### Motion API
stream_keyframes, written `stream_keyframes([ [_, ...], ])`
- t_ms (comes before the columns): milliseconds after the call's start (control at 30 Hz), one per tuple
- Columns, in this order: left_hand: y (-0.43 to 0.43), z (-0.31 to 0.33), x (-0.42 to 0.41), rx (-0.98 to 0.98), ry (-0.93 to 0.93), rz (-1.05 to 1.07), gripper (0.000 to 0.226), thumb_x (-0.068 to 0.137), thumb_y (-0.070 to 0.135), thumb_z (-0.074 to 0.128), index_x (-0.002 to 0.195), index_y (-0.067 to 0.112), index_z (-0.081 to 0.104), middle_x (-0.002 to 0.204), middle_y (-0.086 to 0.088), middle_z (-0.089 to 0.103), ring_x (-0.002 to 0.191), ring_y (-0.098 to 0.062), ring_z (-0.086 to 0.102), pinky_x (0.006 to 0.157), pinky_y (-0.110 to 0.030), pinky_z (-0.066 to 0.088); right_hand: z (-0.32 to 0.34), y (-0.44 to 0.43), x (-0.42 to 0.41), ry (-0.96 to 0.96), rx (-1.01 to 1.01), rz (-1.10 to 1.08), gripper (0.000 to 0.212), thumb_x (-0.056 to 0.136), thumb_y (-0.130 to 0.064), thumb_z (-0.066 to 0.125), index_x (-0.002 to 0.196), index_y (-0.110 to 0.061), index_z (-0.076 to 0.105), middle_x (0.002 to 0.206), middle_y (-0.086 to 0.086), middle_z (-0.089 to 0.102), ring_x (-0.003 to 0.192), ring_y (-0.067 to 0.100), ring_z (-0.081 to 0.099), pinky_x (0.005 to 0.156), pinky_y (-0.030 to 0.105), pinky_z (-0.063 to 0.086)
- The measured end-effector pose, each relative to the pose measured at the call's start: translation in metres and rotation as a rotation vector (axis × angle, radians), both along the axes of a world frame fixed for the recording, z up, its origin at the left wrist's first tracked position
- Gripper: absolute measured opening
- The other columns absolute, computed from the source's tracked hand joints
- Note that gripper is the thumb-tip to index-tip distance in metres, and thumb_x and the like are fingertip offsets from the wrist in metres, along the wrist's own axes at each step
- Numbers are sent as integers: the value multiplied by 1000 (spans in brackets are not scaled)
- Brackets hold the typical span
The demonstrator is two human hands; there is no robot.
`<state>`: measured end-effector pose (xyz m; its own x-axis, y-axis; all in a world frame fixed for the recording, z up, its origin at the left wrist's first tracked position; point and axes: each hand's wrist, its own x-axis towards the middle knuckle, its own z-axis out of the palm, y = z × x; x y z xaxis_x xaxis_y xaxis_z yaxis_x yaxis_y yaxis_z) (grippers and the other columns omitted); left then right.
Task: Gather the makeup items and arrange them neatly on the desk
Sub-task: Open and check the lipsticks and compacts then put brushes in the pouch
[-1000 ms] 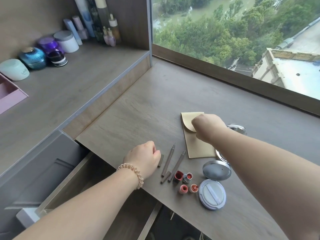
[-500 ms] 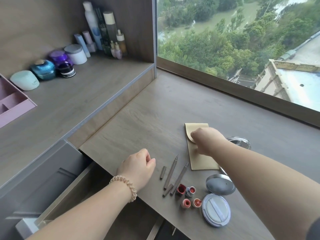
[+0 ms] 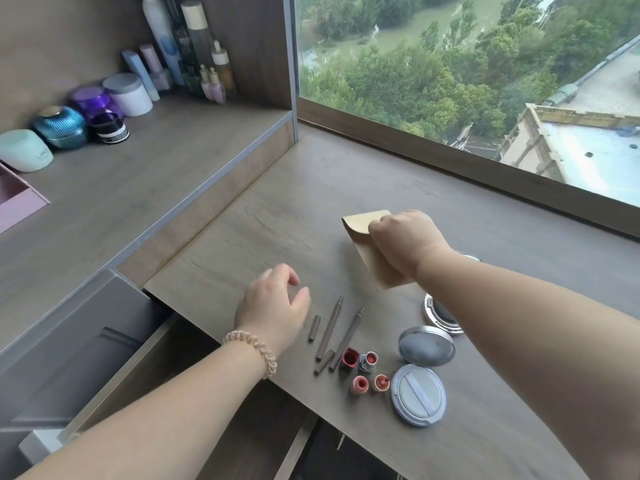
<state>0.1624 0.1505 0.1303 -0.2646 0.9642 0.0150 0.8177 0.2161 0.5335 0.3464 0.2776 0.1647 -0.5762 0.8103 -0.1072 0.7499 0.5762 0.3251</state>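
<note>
My right hand [image 3: 407,242] grips a tan paper envelope [image 3: 367,242], lifted and tilted above the wooden desk [image 3: 277,209]. My left hand [image 3: 273,308] hovers with fingers apart just left of a short brown cap [image 3: 314,328] and holds nothing. Two brown pencils [image 3: 341,332] lie side by side, a second cap [image 3: 324,362] at their near ends. Right of them stand small red and coral lipsticks [image 3: 360,367]. A grey compact lid [image 3: 426,346] and a pale blue cushion puff [image 3: 418,394] lie nearby. My right arm partly hides a silver compact base [image 3: 438,315].
A raised shelf [image 3: 138,188] at left carries jars [image 3: 93,109], bottles [image 3: 194,53], a mint case [image 3: 24,150] and a pink organiser [image 3: 14,199]. An open drawer [image 3: 166,362] sits below the desk's left front edge. A window sill [image 3: 485,174] runs along the back.
My right hand has lifted and tilted the envelope off the desk. My left hand opened and drew back left, leaving the short brown cap on the desk.
</note>
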Motion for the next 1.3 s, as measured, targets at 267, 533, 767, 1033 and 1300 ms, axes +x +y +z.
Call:
stream_keyframes([
  [267,32,66,19,-199,-1361,202,35,81,22,54,113,7,55,98,-15,62,84,-27,61,81,-42,51,56,-30,-28,474,328,362,14,69,-10,71,62,-15,60,57,4,57,51,27,57,59,30,50],
  [533,5,119,22,-221,-1327,-31,28,83,-10,38,90,5,61,79,-19,62,68,-31,61,70,-42,53,89,-66,-14,689,47,275,42,81,-42,45,104,-16,69,111,11,64,110,34,57,96,38,41],
  [767,-24,131,17,-343,-1096,-27,17,71,-9,44,70,3,55,66,-19,54,56,-29,54,60,-38,50,94,-86,-9,1049,32,90,25,88,-20,48,69,-7,56,59,3,56,55,24,54,54,33,45],
  [1033,-56,131,-14,-560,-975,-155,18,51,-3,45,56,12,54,60,-13,52,49,-24,50,51,-24,45,81,-69,10,1459,-609,-535,30,91,-27,57,88,2,63,73,6,55,67,18,47,63,32,40],
  [1300,-63,123,-21,-518,-1125,-146,35,53,-6,48,85,2,60,76,-18,61,61,-28,60,58,-29,51,81,-90,-3,1299,-375,-398,74,77,-39,73,139,-28,34,122,-4,44,105,14,52,90,29,42],
])
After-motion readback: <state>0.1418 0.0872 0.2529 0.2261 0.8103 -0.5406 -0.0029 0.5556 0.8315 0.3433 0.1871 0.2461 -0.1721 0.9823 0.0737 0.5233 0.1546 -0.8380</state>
